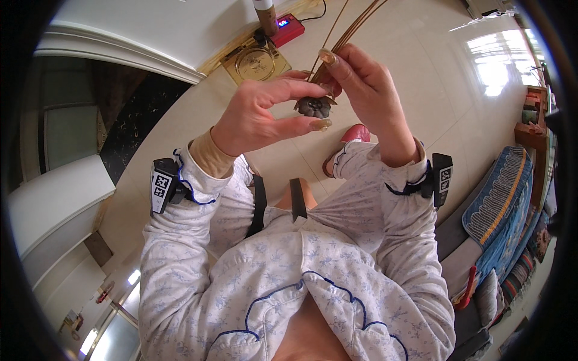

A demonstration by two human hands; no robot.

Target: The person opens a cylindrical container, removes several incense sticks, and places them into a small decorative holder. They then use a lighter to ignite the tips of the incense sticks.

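Note:
My left hand (262, 108) has its thumb and fingers around a small dark flower-shaped piece (314, 107) with little rounded bumps or holes in its middle. Against the top of this piece meet the lower ends of several thin brown sticks (345, 36), which slant up and out of view. The thumb and fingers of my right hand (370, 83) pinch these sticks just above it. One stick stands apart on the left of the bundle. My fingers hide how the sticks and the dark piece join.
On the tiled floor by the wall, a gold square tray (230, 70) bears a round dish. Beside it are a red box (293, 34) with a lit display and a brown cylinder (267, 20). A sofa with a blue cover (496, 198) stands at right, a white cabinet (63, 207) at left.

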